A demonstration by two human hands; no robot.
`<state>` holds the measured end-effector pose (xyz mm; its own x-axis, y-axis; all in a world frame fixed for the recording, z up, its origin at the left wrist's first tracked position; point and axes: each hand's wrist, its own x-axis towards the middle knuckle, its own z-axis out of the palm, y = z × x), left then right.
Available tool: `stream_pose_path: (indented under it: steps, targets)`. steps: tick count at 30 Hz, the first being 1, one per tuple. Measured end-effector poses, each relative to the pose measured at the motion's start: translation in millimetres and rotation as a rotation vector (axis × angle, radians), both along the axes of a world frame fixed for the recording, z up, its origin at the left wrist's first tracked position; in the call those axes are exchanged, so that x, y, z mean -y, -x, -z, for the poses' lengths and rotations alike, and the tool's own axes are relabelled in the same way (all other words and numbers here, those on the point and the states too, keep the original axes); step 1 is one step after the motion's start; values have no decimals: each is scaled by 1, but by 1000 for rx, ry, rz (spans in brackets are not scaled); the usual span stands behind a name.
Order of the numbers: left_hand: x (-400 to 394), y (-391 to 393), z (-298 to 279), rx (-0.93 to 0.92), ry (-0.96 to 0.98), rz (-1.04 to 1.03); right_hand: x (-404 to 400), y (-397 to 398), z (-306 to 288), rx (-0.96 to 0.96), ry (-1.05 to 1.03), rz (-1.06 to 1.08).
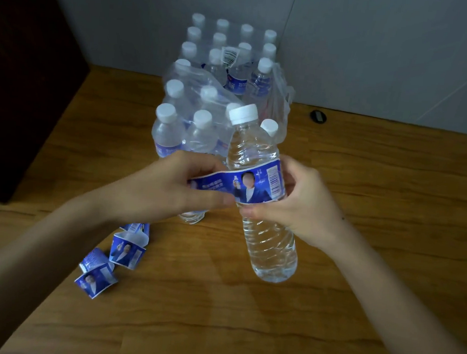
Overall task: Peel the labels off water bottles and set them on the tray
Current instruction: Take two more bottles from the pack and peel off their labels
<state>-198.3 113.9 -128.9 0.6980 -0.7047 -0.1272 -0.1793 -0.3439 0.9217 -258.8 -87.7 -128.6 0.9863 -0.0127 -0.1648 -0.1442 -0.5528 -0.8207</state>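
Peeling is the step in hand: the left hand (171,185) pinches the freed end of the blue label (242,185) and draws it leftward off the bottle (261,195), while the right hand (305,201) curls round the bottle's waist from the right and holds it tilted above the table (378,187), near its middle. The label's right part, with the barcode, is on the bottle; whether it is glued there cannot be told, since the right fingers hide the seam. About 3 peeled labels (116,257) lie curled on the table toward its left edge, under the left forearm. A torn pack (219,93) of capped bottles stands toward the table's far edge, against the wall, some labelled. No tray shows in view.

The next move probably calls for a firm hold on the bottle and a steady pull round it until the last glued strip lets go, then setting the bottle down.
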Motion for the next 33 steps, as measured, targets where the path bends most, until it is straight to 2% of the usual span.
stream_pose_path:
  steps: [3, 12, 16, 19, 27, 30, 33]
  targets:
    - [9, 3, -2, 35, 49, 9, -2, 0, 0, 14, -25, 14]
    - [13, 9, 2, -152, 152, -37, -10, 8, 6, 63, -13, 35]
    - [8, 7, -1, -155, 162, -62, -13, 8, 3, 82, 40, 2]
    - [4, 5, -2, -163, 159, -87, -14, 7, 3, 140, 69, 67]
    - [0, 4, -8, -115, 124, -91, -6, 4, 7, 284, 430, 171]
    - [-4, 3, -6, -25, 13, -61, 5, 3, 10, 225, 414, 226]
    - [-13, 4, 3, 97, -271, 56, 9, 3, 11, 203, 367, 245]
